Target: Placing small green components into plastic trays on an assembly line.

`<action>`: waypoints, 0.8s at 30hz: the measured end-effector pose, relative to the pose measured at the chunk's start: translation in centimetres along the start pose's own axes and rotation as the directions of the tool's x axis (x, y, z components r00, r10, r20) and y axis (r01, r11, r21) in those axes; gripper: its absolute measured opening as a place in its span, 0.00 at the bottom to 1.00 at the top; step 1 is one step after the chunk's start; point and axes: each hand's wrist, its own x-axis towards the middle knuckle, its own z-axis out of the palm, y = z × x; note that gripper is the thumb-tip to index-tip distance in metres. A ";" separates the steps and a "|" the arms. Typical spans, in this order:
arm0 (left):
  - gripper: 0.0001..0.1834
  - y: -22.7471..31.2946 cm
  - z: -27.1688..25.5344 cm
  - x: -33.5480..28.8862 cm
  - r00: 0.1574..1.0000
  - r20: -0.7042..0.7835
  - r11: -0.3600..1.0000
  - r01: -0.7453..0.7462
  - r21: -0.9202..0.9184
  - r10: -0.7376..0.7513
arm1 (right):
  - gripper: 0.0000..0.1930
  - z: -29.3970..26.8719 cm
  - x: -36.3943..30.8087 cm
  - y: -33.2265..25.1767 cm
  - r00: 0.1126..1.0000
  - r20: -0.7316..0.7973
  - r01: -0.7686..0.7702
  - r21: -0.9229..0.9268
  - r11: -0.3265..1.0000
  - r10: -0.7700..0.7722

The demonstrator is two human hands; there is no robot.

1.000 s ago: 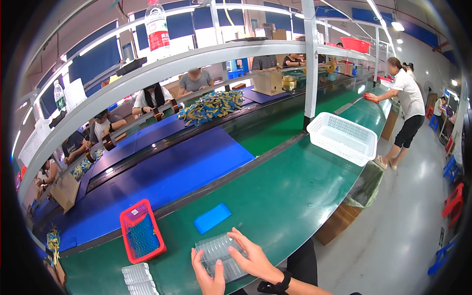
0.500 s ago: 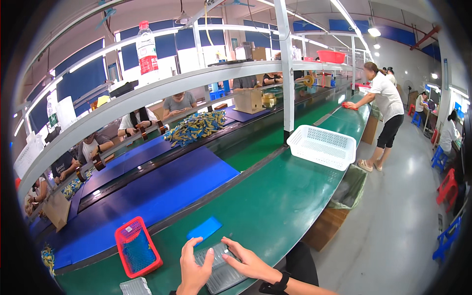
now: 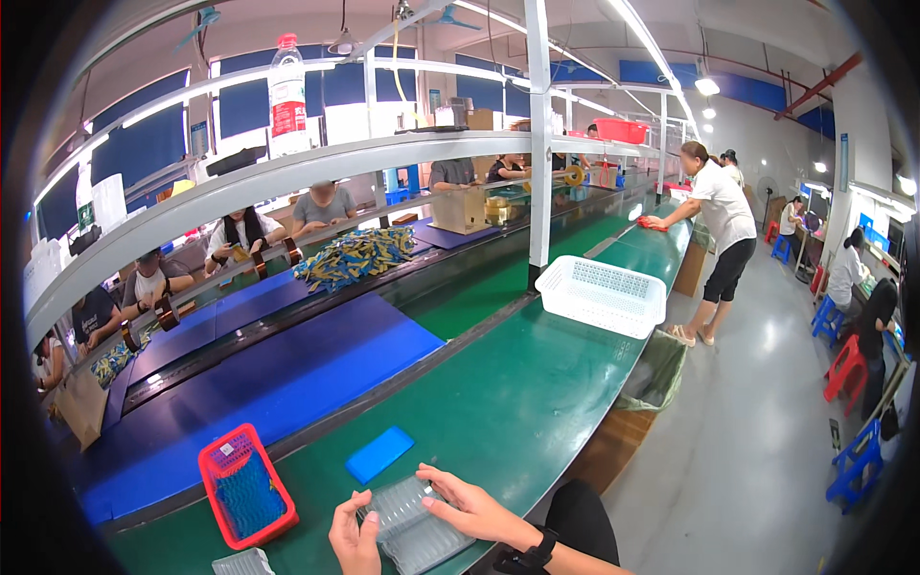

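Observation:
A ribbed clear plastic tray [image 3: 419, 539] is between my two hands at the near edge of the green bench. My left hand [image 3: 356, 539] grips its left side, fingers curled and thumb near the rim. Across its upper right side lies my right hand [image 3: 470, 508], with the thumb over the top. Just beyond the tray rests a flat bright blue rectangular piece [image 3: 380, 454]. To the left stands a red basket [image 3: 279, 526] holding blue pieces. Another clear plastic tray [image 3: 243, 563] is partly cut off at the lower edge.
A white perforated basket [image 3: 602, 299] sits farther along the green bench [image 3: 517, 402]. Behind it, a metal post [image 3: 539, 144] and shelf rail rise. Blue mats [image 3: 287, 393] and a heap of blue-yellow pieces [image 3: 355, 257] lie across. Several people work around; one stands at right.
The view has swung slightly right, so the surroundings appear shifted left. Both hands stay at the clear plastic tray, which appears a little more tilted. The blue piece lies clearer of my fingers.

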 end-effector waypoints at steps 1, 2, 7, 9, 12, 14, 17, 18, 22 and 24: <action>0.17 0.4 0.2 -0.3 1.000 0.008 0.999 0.000 0.045 0.000 | 0.29 0.0 0.0 -0.6 0.999 0.015 -0.034 -0.003 0.999 0.034; 0.17 0.3 0.1 -0.3 1.000 0.003 0.999 -0.001 0.042 0.001 | 0.28 0.0 -0.1 -1.2 0.997 0.029 -0.068 -0.005 0.998 0.068; 0.20 -0.4 -0.4 -0.4 0.997 0.063 0.999 -0.044 0.029 0.042 | 0.27 0.2 -0.2 -2.1 0.998 0.036 -0.055 -0.131 0.990 0.060; 0.20 -0.4 -0.3 -0.4 0.997 0.067 0.998 -0.052 0.029 0.050 | 0.27 0.2 -0.4 -2.1 0.999 0.029 -0.040 -0.150 0.988 0.045; 0.20 -0.2 -0.2 -0.5 0.999 0.034 0.999 -0.044 0.029 0.043 | 0.27 0.3 -0.5 -1.9 0.998 0.001 -0.065 -0.118 0.991 0.066; 0.19 0.2 0.0 -0.7 1.000 -0.010 0.999 -0.006 -0.051 0.006 | 0.28 0.3 -0.6 -1.9 1.000 -0.010 -0.021 -0.138 0.990 0.020; 0.16 -0.7 -0.3 -0.4 0.997 -0.050 0.998 -0.058 -0.029 0.056 | 0.27 0.2 -0.5 -2.2 0.999 -0.003 -0.034 -0.167 0.985 0.034; 0.16 -0.7 -0.3 -0.4 0.998 -0.046 0.998 -0.054 -0.028 0.053 | 0.27 0.2 -0.5 -2.0 0.999 -0.008 -0.037 -0.166 0.985 0.037; 0.12 -0.3 -0.1 -0.1 0.992 -0.091 0.994 -0.097 -0.048 0.093 | 0.27 0.1 -0.4 -1.5 1.000 -0.003 -0.025 -0.123 0.992 0.025; 0.11 -0.3 -0.1 -0.1 0.988 -0.097 0.991 -0.128 -0.043 0.123 | 0.27 0.0 -0.4 -1.8 1.000 -0.011 -0.020 -0.111 0.994 0.019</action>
